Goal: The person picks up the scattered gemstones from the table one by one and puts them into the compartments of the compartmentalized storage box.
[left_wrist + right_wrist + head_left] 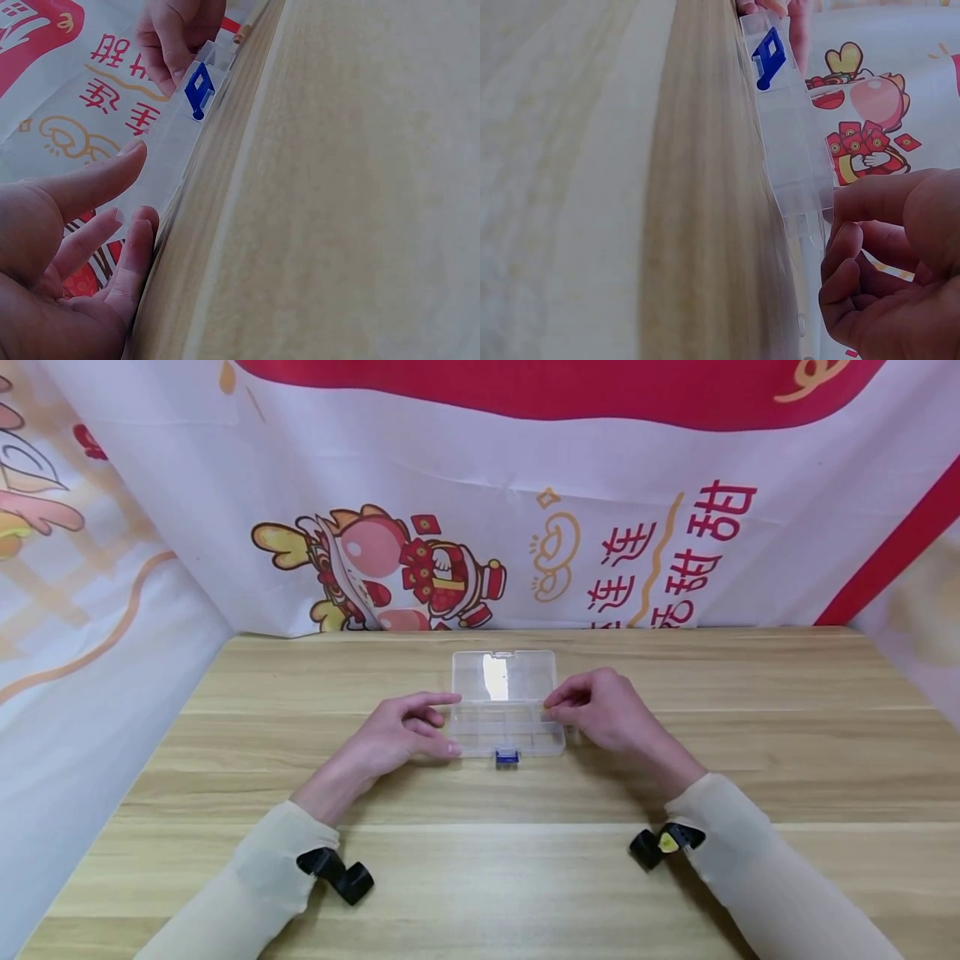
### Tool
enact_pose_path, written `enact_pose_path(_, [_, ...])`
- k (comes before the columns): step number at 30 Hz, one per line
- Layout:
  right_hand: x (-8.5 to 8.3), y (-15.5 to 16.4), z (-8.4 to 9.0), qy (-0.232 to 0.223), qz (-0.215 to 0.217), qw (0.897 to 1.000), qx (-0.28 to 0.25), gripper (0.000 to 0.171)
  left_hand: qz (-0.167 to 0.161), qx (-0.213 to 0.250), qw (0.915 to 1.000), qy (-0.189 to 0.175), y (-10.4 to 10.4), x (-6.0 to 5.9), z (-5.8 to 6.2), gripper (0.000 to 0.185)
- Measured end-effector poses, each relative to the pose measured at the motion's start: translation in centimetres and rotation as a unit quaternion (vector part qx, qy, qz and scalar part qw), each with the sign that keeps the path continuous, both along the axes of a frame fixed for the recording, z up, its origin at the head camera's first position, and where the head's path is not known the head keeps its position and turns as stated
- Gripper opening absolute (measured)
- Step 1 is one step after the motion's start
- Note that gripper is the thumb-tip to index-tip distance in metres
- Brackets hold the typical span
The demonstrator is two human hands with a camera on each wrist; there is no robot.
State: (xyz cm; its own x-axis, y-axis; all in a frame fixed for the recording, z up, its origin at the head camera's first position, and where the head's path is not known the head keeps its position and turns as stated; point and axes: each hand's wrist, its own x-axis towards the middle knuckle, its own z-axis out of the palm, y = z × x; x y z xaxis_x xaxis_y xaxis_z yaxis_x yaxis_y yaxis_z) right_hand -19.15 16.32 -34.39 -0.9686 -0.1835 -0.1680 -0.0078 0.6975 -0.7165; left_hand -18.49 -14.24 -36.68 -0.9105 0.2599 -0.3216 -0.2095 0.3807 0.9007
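Open organiser box held at both ends

My left hand (401, 737) touches the clear compartment box's (506, 727) left end with relaxed fingers; the box lies mid-table (225, 760), lid (504, 675) folded back, blue latch (507, 757) undone, compartments apparently empty. My right hand (603, 710) pinches its right edge. I judge opening done, filling not begun.

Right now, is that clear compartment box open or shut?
Open: the clear box's lid lies flat behind it, dividers exposed.

Both forearms angle inward, sleeves to the wrists. Left hand (401, 731) at nine o'clock, index and thumb extended; right hand (600, 710) at three o'clock, fingertips seemingly pinched together.
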Motion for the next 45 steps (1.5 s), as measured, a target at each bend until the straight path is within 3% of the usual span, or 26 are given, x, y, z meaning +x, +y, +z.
enact_pose_path(18, [-0.01,0.16,0.24,-0.011,-0.022,0.999,0.022,0.011,-0.006,0.014,0.9999,0.007,0.64,-0.02,-0.13,0.069])
enact_pose_path(45, [-0.01,-0.30,0.13,0.000,-0.012,1.000,0.018,0.010,0.002,0.002,1.0000,0.006,0.04,0.17,0.03,0.070])
